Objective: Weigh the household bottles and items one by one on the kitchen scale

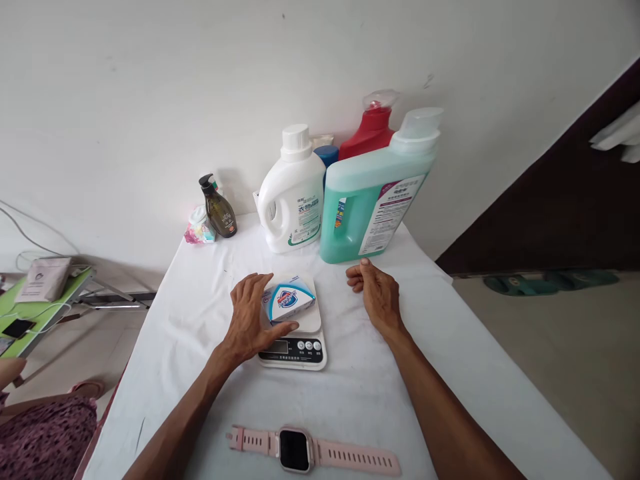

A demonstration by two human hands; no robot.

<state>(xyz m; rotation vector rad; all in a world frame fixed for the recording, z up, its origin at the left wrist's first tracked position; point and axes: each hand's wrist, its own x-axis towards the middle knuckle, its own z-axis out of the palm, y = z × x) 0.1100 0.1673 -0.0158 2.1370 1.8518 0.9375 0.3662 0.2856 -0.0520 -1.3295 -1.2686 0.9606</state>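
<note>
A white kitchen scale sits in the middle of the white-clothed table. A boxed soap bar in blue, white and red lies on its platform. My left hand wraps around the box's left side, thumb at the front edge and fingers at the back. My right hand rests on the cloth to the right of the scale, fingers curled, holding nothing, just in front of the green detergent jug.
A white detergent bottle, a red bottle and a dark pump bottle stand at the table's back by the wall. A pink smartwatch lies near the front edge. A green side table stands left.
</note>
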